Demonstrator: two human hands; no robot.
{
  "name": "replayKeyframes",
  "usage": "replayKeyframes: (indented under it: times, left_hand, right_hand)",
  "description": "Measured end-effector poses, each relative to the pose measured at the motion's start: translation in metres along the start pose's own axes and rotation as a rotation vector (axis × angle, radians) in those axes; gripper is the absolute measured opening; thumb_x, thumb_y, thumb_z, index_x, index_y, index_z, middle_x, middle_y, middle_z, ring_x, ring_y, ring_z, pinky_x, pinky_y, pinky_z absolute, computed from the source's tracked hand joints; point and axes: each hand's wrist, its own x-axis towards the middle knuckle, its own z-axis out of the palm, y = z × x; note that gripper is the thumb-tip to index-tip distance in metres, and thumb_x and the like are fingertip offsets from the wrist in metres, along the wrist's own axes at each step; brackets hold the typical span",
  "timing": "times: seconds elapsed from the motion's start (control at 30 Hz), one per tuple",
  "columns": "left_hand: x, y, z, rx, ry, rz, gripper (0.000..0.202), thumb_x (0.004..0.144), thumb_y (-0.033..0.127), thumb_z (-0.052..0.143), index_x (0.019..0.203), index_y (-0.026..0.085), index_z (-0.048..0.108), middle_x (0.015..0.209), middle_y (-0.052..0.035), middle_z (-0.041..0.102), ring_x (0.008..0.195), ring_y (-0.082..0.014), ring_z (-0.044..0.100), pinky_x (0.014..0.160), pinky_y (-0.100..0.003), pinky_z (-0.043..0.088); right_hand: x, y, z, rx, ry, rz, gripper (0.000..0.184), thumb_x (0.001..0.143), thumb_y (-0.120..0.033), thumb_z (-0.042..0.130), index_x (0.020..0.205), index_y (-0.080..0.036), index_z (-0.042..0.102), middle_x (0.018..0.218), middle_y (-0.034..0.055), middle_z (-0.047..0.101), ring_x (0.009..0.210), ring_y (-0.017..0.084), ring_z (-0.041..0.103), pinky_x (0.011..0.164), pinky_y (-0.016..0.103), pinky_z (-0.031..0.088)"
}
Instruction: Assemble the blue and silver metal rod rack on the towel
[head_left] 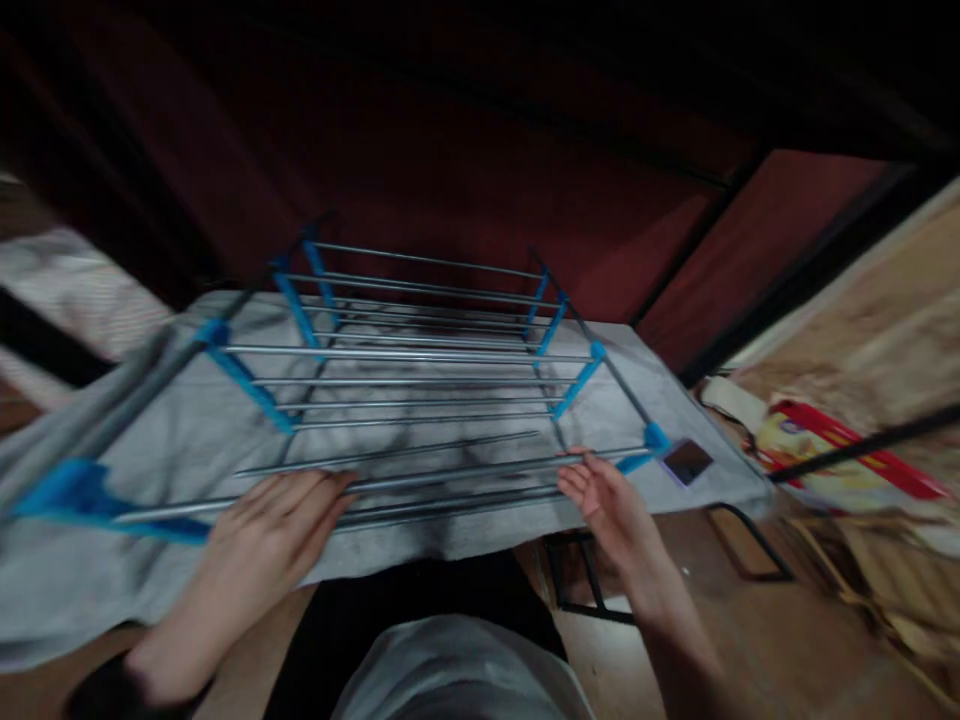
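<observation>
A rack of grey metal rods and blue plastic side brackets [259,393] lies across a cloth-covered table in front of me. My left hand [281,525] is closed, palm down, over a metal rod [457,473] at the rack's near edge. My right hand [604,495] has its fingers curled loosely at the same rod, near its right end. The left end of this rod lies by a large blue bracket [82,490], the right end by a smaller blue bracket [655,440]. A loose-looking thin rod [420,449] lies just behind it.
Grey cloth [675,490] covers the table, with a dark flat phone-like object [688,461] near its right edge. Dark red panels [480,190] stand behind. At the right are a red and yellow package [832,450] and a wooden slatted item [892,590].
</observation>
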Motion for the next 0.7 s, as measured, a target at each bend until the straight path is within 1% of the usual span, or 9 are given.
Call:
replayKeyframes:
  times: [0.03, 0.07, 0.17, 0.3, 0.47, 0.7]
  left_hand:
    - [0.004, 0.004, -0.002, 0.097, -0.059, 0.053, 0.019, 0.096, 0.030, 0.054, 0.106, 0.021, 0.067, 0.090, -0.0031, 0.068, 0.080, -0.0225, 0.062, 0.076, -0.037, 0.046]
    - [0.007, 0.006, -0.003, 0.142, -0.092, 0.063, 0.018, 0.097, 0.026, 0.052, 0.107, 0.018, 0.065, 0.090, -0.0045, 0.067, 0.081, -0.0211, 0.061, 0.077, -0.036, 0.046]
    - [0.016, 0.007, -0.007, 0.194, -0.150, 0.045, 0.018, 0.098, 0.022, 0.051, 0.110, 0.015, 0.062, 0.090, -0.0056, 0.065, 0.080, -0.0190, 0.059, 0.076, -0.033, 0.044]
    - [0.020, 0.007, -0.013, 0.207, -0.165, 0.040, 0.020, 0.099, 0.024, 0.049, 0.112, 0.015, 0.061, 0.089, -0.0050, 0.064, 0.079, -0.0187, 0.057, 0.073, -0.033, 0.042]
    - [0.018, 0.014, -0.021, 0.233, -0.195, 0.061, 0.020, 0.099, 0.023, 0.048, 0.112, 0.015, 0.061, 0.086, -0.0046, 0.063, 0.078, -0.0178, 0.057, 0.072, -0.034, 0.042]
    - [0.018, 0.015, -0.029, 0.255, -0.182, 0.083, 0.020, 0.099, 0.023, 0.049, 0.114, 0.015, 0.059, 0.086, -0.0037, 0.062, 0.077, -0.0168, 0.057, 0.071, -0.033, 0.041]
  right_hand:
    - [0.001, 0.000, -0.002, -0.014, 0.026, 0.006, 0.026, 0.072, -0.028, 0.079, 0.094, -0.019, 0.069, 0.084, 0.0025, 0.071, 0.081, 0.015, 0.069, 0.079, 0.028, 0.059]
    - [0.003, 0.000, -0.005, -0.022, 0.052, 0.009, 0.027, 0.073, -0.029, 0.079, 0.096, -0.019, 0.069, 0.086, 0.0026, 0.071, 0.083, 0.015, 0.070, 0.080, 0.027, 0.059]
    - [0.012, 0.000, -0.013, -0.057, 0.110, 0.030, 0.032, 0.069, -0.028, 0.081, 0.097, -0.017, 0.070, 0.090, 0.0046, 0.070, 0.087, 0.016, 0.070, 0.081, 0.026, 0.061]
    - [0.017, 0.001, -0.020, -0.099, 0.139, 0.044, 0.034, 0.068, -0.029, 0.080, 0.098, -0.019, 0.070, 0.098, 0.0067, 0.069, 0.094, 0.019, 0.070, 0.082, 0.026, 0.062]
    - [0.016, 0.003, -0.025, -0.138, 0.152, 0.023, 0.032, 0.069, -0.030, 0.079, 0.099, -0.022, 0.070, 0.104, 0.0064, 0.068, 0.098, 0.019, 0.069, 0.084, 0.024, 0.062]
    - [0.014, 0.002, -0.028, -0.154, 0.166, 0.051, 0.033, 0.068, -0.032, 0.080, 0.099, -0.025, 0.071, 0.106, 0.0060, 0.068, 0.103, 0.020, 0.068, 0.086, 0.023, 0.062]
